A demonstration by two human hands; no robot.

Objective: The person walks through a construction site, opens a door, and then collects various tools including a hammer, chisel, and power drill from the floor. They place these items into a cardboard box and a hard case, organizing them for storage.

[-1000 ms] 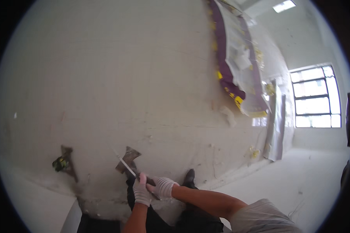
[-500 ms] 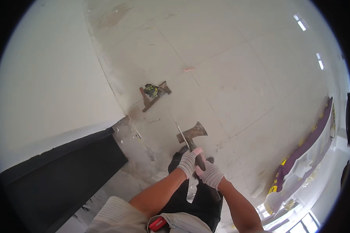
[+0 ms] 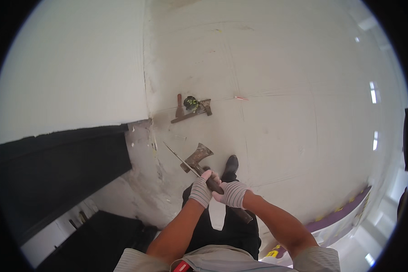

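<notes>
A rusty axe (image 3: 198, 155) is held in front of my legs, its head up and away from me, its handle slanting down to the right. My left hand (image 3: 202, 189), in a striped pinkish-white glove, is closed around the upper handle and a thin metal rod (image 3: 179, 158). That rod points away to the left across the axe head; its lower end is hidden in the hand. Lower down, my right hand (image 3: 235, 194), gloved alike, grips the dark handle, whose end sticks out beneath it.
On the pale tiled floor ahead lie a wooden-handled scraper (image 3: 179, 108), a black-and-green bundle (image 3: 191, 104) and another hatchet-like tool (image 3: 206, 106). A white wall (image 3: 72, 68) with a black lower band (image 3: 63, 167) stands left. Purple-and-yellow material (image 3: 333, 218) lies right.
My view has turned to the right and the axe now tilts toward the left. Both hands keep their hold. One dark shoe now shows farther forward.
</notes>
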